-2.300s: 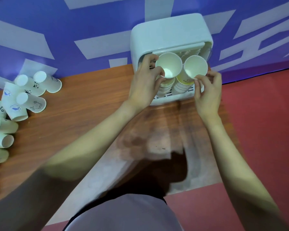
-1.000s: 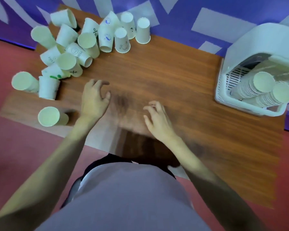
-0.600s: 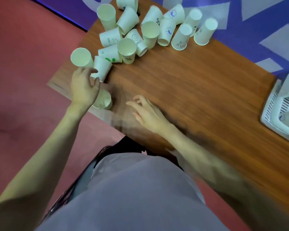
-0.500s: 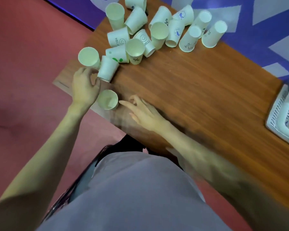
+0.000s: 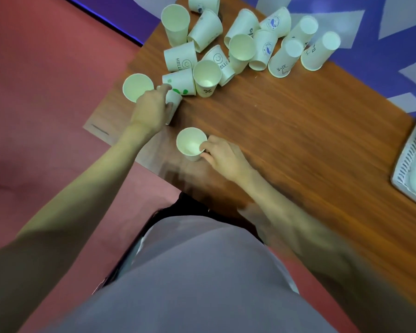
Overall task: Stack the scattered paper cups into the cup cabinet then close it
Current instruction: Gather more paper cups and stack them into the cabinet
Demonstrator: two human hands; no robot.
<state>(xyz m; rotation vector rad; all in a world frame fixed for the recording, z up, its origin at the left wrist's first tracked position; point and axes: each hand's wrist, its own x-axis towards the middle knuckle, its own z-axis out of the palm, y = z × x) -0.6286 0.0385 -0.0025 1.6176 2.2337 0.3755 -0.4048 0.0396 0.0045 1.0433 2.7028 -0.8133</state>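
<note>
Several white paper cups [image 5: 241, 51] lie scattered at the far left end of the wooden table [image 5: 286, 140], some upright, some upside down, some on their sides. My right hand [image 5: 223, 157] pinches the rim of an upright cup [image 5: 190, 143] near the table's front edge. My left hand [image 5: 151, 109] grips an overturned cup [image 5: 174, 100] next to an upright cup [image 5: 137, 87] at the table's left corner. Only a white slatted corner of the cup cabinet [image 5: 411, 169] shows at the right edge.
Red floor [image 5: 46, 92] surrounds the table on the left and front. A purple wall with pale stripes [image 5: 382, 32] runs behind the table. My grey-clad lap [image 5: 202, 272] fills the bottom of the view.
The view has swung from the cabinet to the cup pile. My right hand reached left and took the upright cup's rim. My left hand closed round an overturned cup.
</note>
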